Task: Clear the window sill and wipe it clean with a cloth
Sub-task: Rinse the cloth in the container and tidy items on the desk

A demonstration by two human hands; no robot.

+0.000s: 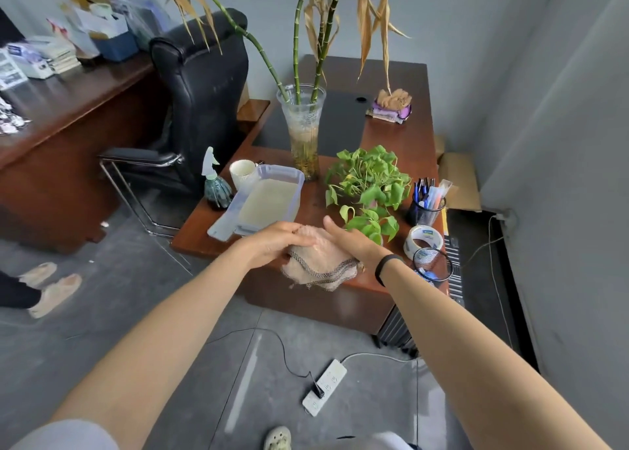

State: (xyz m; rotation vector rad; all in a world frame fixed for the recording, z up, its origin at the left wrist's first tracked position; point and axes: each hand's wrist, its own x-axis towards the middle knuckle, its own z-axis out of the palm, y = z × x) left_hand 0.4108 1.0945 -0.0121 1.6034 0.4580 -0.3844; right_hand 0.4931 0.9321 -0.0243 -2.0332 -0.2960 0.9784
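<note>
Beyond and left of the left hand (pixel 282 242): a spray bottle (pixel 216 187), a white mug (pixel 242 173) and a clear plastic tub (pixel 269 201), all standing on the brown desk (pixel 200 238).

Left hand: fingers nearly straight, laid flat over the top of the cloth (pixel 320 264); thumb hidden.

Cloth: pinkish with a dark-edged hem, pressed between both hands above the desk's near edge, its lower part hanging loose below them.

Right hand (pixel 350 242): fingers straight, palm against the cloth's right side; a black band on the wrist.

Beyond the hands: a glass vase (pixel 304 133) with bamboo stalks. Just right of the right hand: a leafy potted plant (pixel 371 184), a pen holder (pixel 425 209), a tape roll (pixel 423 240) and a mesh cup (pixel 433 265).
</note>
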